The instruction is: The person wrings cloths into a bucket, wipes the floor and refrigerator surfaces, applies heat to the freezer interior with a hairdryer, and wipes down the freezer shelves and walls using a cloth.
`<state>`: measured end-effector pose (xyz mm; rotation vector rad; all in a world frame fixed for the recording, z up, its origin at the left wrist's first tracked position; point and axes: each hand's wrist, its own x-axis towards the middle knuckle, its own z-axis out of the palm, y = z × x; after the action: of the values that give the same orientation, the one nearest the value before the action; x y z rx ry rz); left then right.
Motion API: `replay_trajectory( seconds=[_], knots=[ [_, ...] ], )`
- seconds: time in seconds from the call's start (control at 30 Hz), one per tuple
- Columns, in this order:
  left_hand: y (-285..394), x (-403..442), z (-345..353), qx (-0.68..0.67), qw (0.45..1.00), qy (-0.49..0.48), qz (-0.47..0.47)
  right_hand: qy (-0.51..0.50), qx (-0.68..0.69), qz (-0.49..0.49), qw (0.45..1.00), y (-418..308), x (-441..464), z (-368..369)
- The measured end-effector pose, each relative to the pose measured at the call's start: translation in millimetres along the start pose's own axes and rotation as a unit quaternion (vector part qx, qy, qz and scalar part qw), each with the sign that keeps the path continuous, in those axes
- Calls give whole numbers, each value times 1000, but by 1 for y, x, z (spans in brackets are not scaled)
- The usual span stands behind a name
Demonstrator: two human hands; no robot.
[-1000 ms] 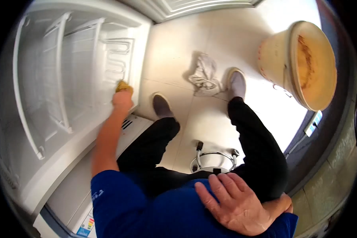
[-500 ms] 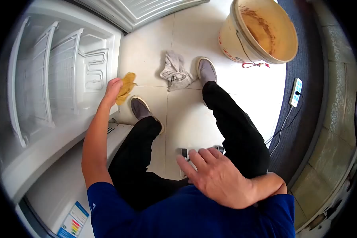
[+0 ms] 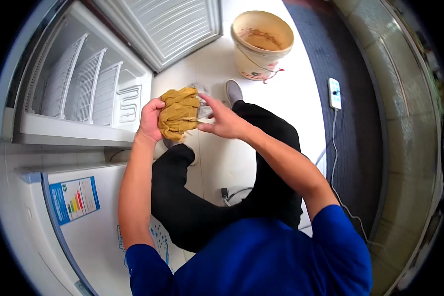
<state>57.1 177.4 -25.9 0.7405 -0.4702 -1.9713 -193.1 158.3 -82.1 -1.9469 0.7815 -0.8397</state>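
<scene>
My left hand point(image 3: 152, 120) is closed around the left side of a crumpled mustard-yellow cloth point(image 3: 179, 113), held up in front of the open freezer compartment. At the cloth's right edge is my right hand point(image 3: 225, 117), its thumb and fingers spread apart. Whether its fingertips touch the cloth is hard to tell. Beyond the hands, a grey rag point(image 3: 200, 89) on the floor is mostly hidden.
To the left stands the open freezer compartment point(image 3: 133, 129) with white wire shelves point(image 3: 90, 89); its door point(image 3: 182, 29) swings out at the top. A stained bucket point(image 3: 254, 61) is on the tiles. A power strip point(image 3: 334, 93) with a cord lies on the dark mat point(image 3: 355, 148).
My left hand has brought the yellow cloth away from the freezer's edge, and it is now bunched. My right hand has moved forward from near my body to the cloth. The view has shifted.
</scene>
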Motion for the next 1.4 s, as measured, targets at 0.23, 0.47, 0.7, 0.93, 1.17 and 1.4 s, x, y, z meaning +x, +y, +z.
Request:
replay_trajectory(
  seconds=[0.23, 0.47, 0.7, 0.93, 1.17, 1.4],
  knots=[
    [-44, -30, 48, 372, 918, 138, 5, -288, 285, 324, 855, -40, -38, 0],
    [-95, -37, 18, 696, 717, 42, -1, -300, 249, 366, 845, 26, -28, -13],
    [-66, -7, 24, 765, 618, 77, -167, -491, -44, 264, 829, 100, 36, -2],
    [-57, 5, 30, 848, 518, 9, -112, -482, 16, 240, 843, 229, 110, 79],
    [-29, 61, 13, 763, 577, -117, -269, -216, -348, 253, 877, 353, 140, 144],
    [-60, 94, -7, 714, 636, -132, -261, -95, -78, 470, 874, 343, 115, 65]
  ],
)
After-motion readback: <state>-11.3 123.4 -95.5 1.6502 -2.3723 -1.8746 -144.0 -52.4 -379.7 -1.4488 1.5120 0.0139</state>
